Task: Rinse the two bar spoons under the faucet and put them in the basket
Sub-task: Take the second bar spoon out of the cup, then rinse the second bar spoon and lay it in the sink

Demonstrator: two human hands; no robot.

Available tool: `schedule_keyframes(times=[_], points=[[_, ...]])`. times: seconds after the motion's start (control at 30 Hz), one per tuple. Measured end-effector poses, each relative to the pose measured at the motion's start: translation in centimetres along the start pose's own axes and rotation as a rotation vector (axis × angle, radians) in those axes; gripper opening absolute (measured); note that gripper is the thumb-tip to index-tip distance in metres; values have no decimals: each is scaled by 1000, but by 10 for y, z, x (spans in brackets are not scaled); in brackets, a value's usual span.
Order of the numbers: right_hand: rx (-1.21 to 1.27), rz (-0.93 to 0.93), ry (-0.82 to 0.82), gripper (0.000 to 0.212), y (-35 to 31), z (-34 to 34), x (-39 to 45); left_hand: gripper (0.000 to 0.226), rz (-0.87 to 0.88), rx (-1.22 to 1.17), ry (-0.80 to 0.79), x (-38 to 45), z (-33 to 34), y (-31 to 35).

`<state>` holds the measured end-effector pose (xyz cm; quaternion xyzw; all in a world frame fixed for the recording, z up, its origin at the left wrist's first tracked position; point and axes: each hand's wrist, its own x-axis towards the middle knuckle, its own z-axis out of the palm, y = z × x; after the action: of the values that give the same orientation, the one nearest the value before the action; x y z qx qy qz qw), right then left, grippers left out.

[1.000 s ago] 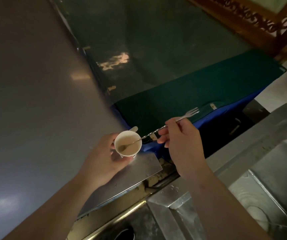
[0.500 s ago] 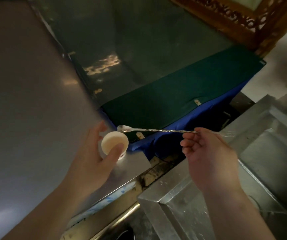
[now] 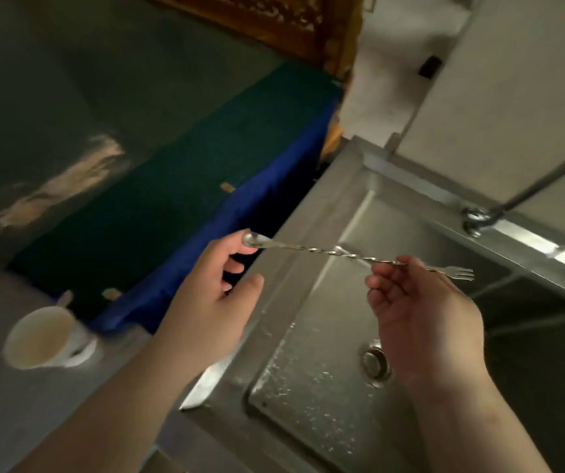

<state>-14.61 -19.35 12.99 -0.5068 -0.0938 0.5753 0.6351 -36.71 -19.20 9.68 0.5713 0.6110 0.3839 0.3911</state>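
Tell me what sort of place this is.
Probably a bar or café wash-up area: a stainless steel sink with a faucet beside a counter, a twisted bar spoon held over the basin, and a used cup.

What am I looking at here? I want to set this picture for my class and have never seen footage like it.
There is no machine: a person wears a camera on the head, looking down at their own two bare hands. The right hand pinches a bar spoon with a twisted stem near its small fork end; the fingers of the left hand touch its bowl end. The spoon is held level over a wet steel sink with a drain; a faucet stands at the back. A white cup sits on the grey counter to the left.
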Motion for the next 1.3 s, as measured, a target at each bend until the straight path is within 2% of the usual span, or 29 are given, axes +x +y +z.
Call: schedule_keyframes(times=[0.3,0.5,0.63,0.77,1.0,1.17,1.23,1.3], points=[[190,-72,258,20,-62,-125,22,42,41,-37,-321,26,152,40],[284,-86,404,19,-79,-198,43,52,-76,-153,-359,40,260,47],[364,-83,471,22,-83,-231,52,29,-82,-157,-420,43,309,54],[449,-119,556,18,-80,-247,59,21,-52,-104,-451,47,337,62],[585,-83,588,16,-66,-255,68,26,-7,-94,-488,53,356,69],[673,27,585,22,-56,-255,74,16,35,-160,-468,58,363,75],[669,133,581,25,-47,-253,79,17,74,-187,-474,61,365,80],[563,274,569,28,-38,-250,84,19,101,-218,-491,63,365,87]])
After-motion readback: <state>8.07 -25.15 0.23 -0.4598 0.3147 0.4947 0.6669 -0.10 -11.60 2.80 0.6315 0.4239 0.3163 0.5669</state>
